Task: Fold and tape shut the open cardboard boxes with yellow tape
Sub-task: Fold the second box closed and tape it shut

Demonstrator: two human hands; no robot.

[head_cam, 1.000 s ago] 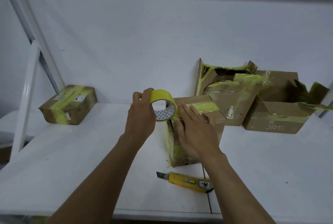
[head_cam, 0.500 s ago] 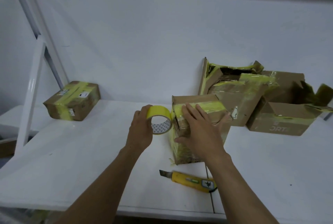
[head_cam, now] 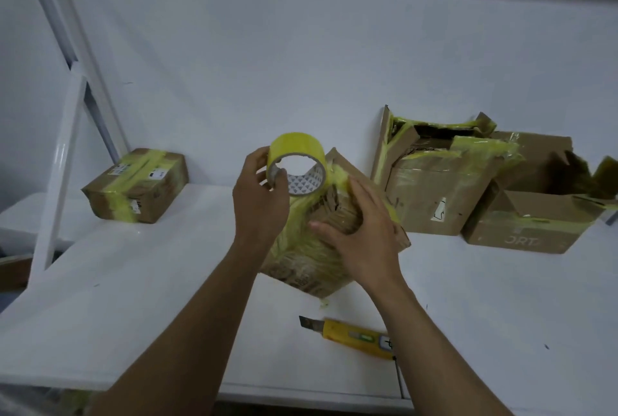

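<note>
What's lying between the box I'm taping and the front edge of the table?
In the head view, a yellow utility knife lies on the white table there, just in front of the box, with its blade end pointing left.

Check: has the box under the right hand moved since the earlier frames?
Yes. The box has tipped and turned: it stood square behind the utility knife, and now sits tilted with one corner toward it.

The left hand [head_cam: 259, 201] and right hand [head_cam: 364, 238] are bare, forearms [head_cam: 187, 332] too.
</note>
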